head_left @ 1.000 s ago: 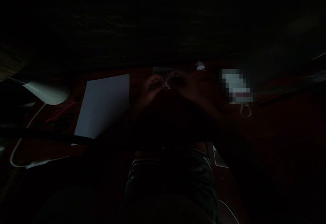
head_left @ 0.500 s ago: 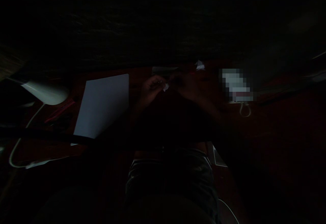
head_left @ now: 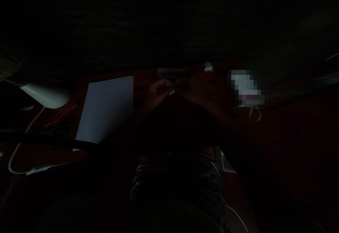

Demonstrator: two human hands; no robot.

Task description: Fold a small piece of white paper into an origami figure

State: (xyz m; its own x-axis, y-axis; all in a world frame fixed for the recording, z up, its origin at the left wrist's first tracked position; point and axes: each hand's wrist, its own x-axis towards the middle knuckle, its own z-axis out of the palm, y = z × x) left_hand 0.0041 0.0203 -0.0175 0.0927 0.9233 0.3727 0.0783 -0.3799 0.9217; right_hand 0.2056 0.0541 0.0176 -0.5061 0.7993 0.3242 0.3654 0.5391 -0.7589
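The view is very dark. My left hand (head_left: 156,92) is closed on a small piece of folded paper (head_left: 171,90), pinched at the fingertips. My right hand (head_left: 192,91) meets it from the other side, its fingers closed at the paper's right edge; they are hard to make out in the shadow. A larger white sheet stack (head_left: 107,107) lies to the left of my hands. Past my right hand, a small folded white paper piece (head_left: 208,67) stands near the far edge. A pale flat strip (head_left: 171,72) lies just beyond my fingers.
At the left stands a white, cone-shaped object (head_left: 49,97) with a white cord (head_left: 34,122). A pinkish-red item (head_left: 60,114) is near it. On the right lies a blurred-out pale object (head_left: 245,86) with a white loop (head_left: 255,114). A dark bar (head_left: 47,140) crosses the lower left.
The paper has turned slightly between my fingers, and more of it shows inside my left hand. Both hands stay in nearly the same place.
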